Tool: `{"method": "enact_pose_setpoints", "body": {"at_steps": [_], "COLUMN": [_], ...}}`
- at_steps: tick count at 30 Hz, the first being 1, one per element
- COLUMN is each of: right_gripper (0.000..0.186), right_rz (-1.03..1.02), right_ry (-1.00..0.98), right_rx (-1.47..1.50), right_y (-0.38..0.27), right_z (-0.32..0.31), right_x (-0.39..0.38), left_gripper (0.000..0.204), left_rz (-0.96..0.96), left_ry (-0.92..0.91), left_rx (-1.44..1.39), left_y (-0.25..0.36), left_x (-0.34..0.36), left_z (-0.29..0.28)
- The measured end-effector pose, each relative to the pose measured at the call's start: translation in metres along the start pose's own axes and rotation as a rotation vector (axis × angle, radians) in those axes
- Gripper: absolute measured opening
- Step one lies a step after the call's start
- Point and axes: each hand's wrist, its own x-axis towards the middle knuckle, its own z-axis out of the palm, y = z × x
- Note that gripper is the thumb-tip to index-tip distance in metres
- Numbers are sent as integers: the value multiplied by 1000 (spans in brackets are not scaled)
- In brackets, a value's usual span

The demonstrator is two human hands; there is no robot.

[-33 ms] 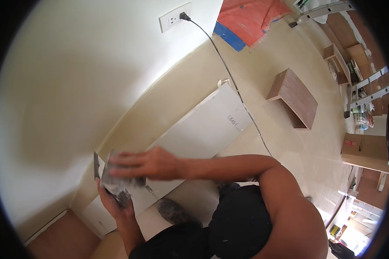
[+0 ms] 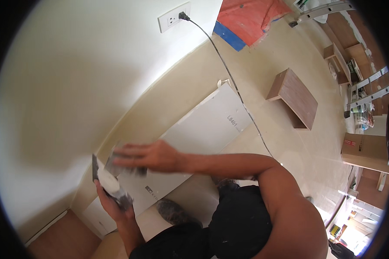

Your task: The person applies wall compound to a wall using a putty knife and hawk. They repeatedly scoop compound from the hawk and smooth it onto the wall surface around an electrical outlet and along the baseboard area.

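Observation:
My left hand (image 2: 114, 207) grips a grey metal tool (image 2: 95, 168) low beside the wall, with a mound of white paste (image 2: 109, 181) on it. My right hand (image 2: 145, 157), blurred, holds a flat grey scraper (image 2: 132, 168) just above and right of that paste, its fingers over the blade. Below both hands a long white panel (image 2: 190, 129) lies on the floor along the wall. My shoe (image 2: 175, 211) shows beside the panel.
A black cord (image 2: 222, 58) runs from a wall socket (image 2: 170, 19) across the floor. A wooden box (image 2: 296, 95) lies to the right, red and blue sheets (image 2: 250, 17) at the top. Ladders (image 2: 367, 99), boards and a cardboard box (image 2: 365, 151) line the far right.
My right hand and scraper have shifted slightly up, uncovering more of the white paste on the tool in my left hand. The rest looks unchanged.

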Motion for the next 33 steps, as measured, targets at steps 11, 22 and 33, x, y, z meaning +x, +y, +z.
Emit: {"method": "enact_pose_setpoints", "body": {"at_steps": [11, 22, 33], "right_gripper": [36, 55, 80], "right_rz": [911, 825, 777], "right_ry": [1195, 1152, 919], "right_rx": [-367, -307, -178], "right_y": [344, 394, 330], "right_z": [-107, -164, -42], "right_x": [-16, 20, 29], "left_gripper": [42, 48, 48], "left_rz": [-41, -138, -175], "left_ry": [65, 14, -26], "left_rx": [194, 212, 248], "left_y": [8, 3, 5], "left_x": [-20, -8, -2], "left_z": [21, 8, -18]}}
